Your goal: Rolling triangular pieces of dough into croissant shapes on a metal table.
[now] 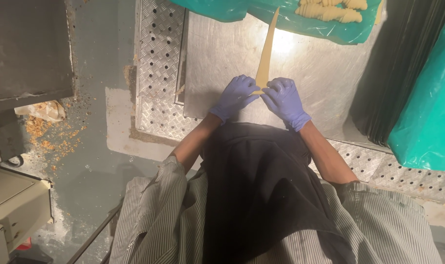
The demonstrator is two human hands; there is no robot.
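Both hands pinch the wide end of a dough triangle [266, 54]: left hand [234, 98] and right hand [284, 99], in blue gloves, fingertips closed narrow on the base edge from either side. Triangle lies flat on the steel table [222, 49], base at the hands, tip pointing to 12 o'clock toward the green sheet [325, 29].

Progress, judged from layout:
- Base edge looks just folded or about to be; can't tell which, fingers cover it.
- Rest of the triangle is unrolled, full length lying out straight.
- Rolled pieces [330, 11] sit on the green sheet at 1 o'clock, several in a row, so earlier units look finished.
- Left to do on this one: nearly the whole roll.

Surroundings: perforated tread plate [159, 58] at 9 o'clock of the table, crumbs [51, 137] on the floor further out at 8 o'clock, stacked dark trays [393, 73] at 3 o'clock, a second green sheet draped beside them.
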